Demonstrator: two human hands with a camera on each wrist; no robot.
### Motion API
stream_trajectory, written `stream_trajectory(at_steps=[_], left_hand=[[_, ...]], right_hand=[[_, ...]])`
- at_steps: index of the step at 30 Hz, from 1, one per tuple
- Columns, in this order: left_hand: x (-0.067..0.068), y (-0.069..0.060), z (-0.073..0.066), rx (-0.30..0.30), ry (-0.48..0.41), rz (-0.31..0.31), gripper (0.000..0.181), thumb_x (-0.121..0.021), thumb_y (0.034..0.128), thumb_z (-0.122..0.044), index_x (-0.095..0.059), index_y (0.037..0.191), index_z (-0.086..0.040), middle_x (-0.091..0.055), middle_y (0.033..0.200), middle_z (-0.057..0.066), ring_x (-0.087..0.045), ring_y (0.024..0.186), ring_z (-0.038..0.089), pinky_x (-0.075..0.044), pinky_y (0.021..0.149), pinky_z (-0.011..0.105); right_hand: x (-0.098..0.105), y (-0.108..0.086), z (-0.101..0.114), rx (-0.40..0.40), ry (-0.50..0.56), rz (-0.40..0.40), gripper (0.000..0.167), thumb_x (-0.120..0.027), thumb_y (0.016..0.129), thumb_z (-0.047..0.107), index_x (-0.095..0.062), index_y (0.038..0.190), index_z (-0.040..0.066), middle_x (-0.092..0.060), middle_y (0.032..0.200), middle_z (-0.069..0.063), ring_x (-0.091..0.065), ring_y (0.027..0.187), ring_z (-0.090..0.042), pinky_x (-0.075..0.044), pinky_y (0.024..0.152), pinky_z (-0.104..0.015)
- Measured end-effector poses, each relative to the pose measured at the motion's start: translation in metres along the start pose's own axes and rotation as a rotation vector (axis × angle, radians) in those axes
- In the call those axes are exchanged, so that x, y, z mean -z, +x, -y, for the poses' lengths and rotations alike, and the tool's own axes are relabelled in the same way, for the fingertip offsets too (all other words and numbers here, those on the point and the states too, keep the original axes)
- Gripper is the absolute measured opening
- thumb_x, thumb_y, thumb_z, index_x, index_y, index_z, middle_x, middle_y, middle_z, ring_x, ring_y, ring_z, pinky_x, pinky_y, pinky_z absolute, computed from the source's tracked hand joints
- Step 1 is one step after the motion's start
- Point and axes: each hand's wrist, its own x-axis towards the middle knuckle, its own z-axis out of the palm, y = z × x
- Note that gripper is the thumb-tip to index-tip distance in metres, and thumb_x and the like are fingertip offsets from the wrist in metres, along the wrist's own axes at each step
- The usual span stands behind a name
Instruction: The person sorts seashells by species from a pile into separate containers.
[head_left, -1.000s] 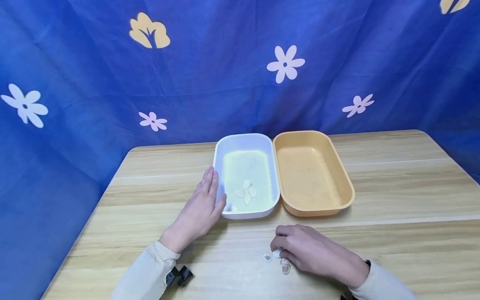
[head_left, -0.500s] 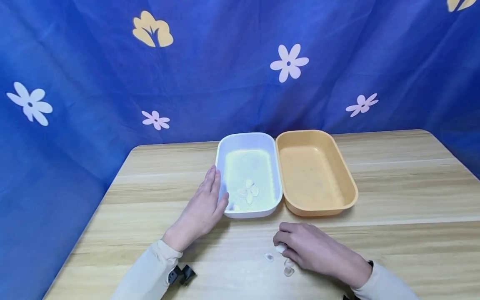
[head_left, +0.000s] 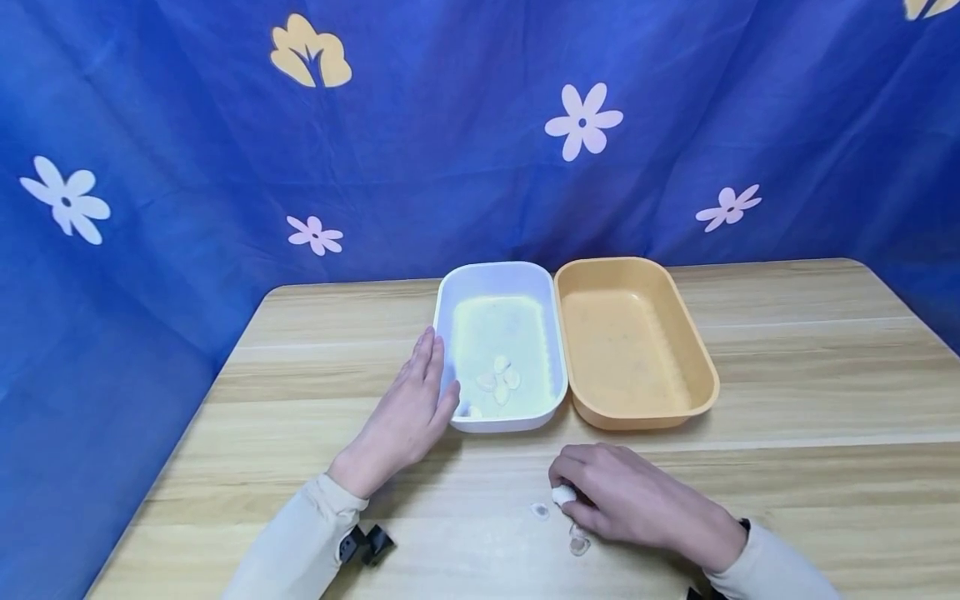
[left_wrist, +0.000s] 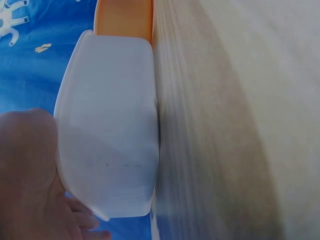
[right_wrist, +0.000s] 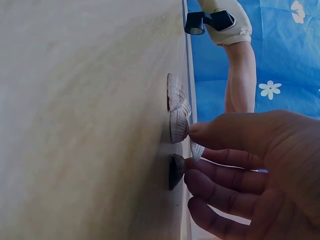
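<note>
Straight fingers of my left hand (head_left: 397, 417) rest against the left wall of the white tray (head_left: 509, 424); the left wrist view shows that hand (left_wrist: 32, 175) at the tray's side (left_wrist: 107, 125). My right hand (head_left: 637, 504) pinches a white shell (head_left: 563, 496) just above the table in front of the trays. Beside it lie a small shell (head_left: 539, 511) on the left and others (head_left: 579, 542) below the thumb. In the right wrist view, ribbed shells (right_wrist: 178, 126) and a dark shell (right_wrist: 176, 171) stand near the fingertips of my right hand (right_wrist: 270, 165).
An orange tray (head_left: 637, 422) stands against the white tray's right side. Several pale shells (head_left: 501, 392) lie on the white tray's floor. A blue cloth with flowers (head_left: 450, 125) hangs behind the wooden table (head_left: 810, 358).
The white shell shows more clearly between my right fingers, which have drawn slightly away from the other shells. My left hand stays against the white tray, and the head view has shifted slightly.
</note>
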Motion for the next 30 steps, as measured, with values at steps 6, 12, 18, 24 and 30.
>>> stream_trajectory(at_steps=[6, 12, 18, 24, 30], left_hand=[[0.001, 0.002, -0.002, 0.003, -0.002, 0.007, 0.064, -0.037, 0.1031, -0.027, -0.015, 0.147, 0.014, -0.005, 0.157, 0.028, -0.009, 0.145, 0.037, -0.019, 0.116, 0.051], [0.002, 0.002, -0.002, 0.003, 0.010, 0.008, 0.065, -0.038, 0.1029, -0.027, -0.015, 0.147, 0.014, -0.006, 0.157, 0.029, -0.010, 0.145, 0.038, -0.019, 0.116, 0.051], [0.003, 0.001, -0.003, 0.006, 0.062, 0.014, 0.064, -0.037, 0.1028, -0.028, -0.018, 0.146, 0.015, -0.009, 0.156, 0.029, -0.009, 0.145, 0.038, -0.011, 0.118, 0.049], [0.005, 0.003, -0.004, 0.003, 0.089, 0.023, 0.065, -0.036, 0.1031, -0.030, -0.018, 0.147, 0.014, -0.008, 0.156, 0.029, -0.007, 0.146, 0.038, -0.011, 0.118, 0.049], [0.006, 0.004, -0.003, 0.015, 0.082, 0.020, 0.066, -0.038, 0.1026, -0.030, -0.019, 0.146, 0.015, -0.009, 0.156, 0.029, -0.008, 0.145, 0.039, -0.011, 0.118, 0.049]], right_hand=[[0.000, 0.001, -0.001, 0.021, 0.005, -0.041, 0.008, -0.068, 0.084, 0.012, -0.063, 0.091, 0.013, -0.056, 0.085, 0.010, -0.049, 0.074, 0.001, -0.046, 0.064, -0.016], [0.002, 0.004, -0.001, 0.074, -0.020, -0.076, 0.007, -0.067, 0.084, 0.012, -0.066, 0.091, 0.013, -0.053, 0.083, 0.010, -0.047, 0.072, 0.000, -0.044, 0.064, -0.015], [0.006, 0.004, 0.000, 0.087, -0.046, -0.075, 0.006, -0.068, 0.084, 0.012, -0.067, 0.090, 0.012, -0.053, 0.083, 0.009, -0.048, 0.073, -0.001, -0.044, 0.064, -0.016], [0.012, 0.006, 0.001, 0.093, -0.077, -0.090, 0.010, -0.069, 0.084, 0.014, -0.068, 0.094, 0.011, -0.058, 0.087, 0.007, -0.053, 0.078, -0.004, -0.049, 0.068, -0.020], [0.021, 0.015, 0.005, 0.127, -0.075, -0.105, 0.010, -0.067, 0.086, 0.015, -0.068, 0.095, 0.011, -0.058, 0.086, 0.007, -0.053, 0.078, -0.004, -0.049, 0.069, -0.021]])
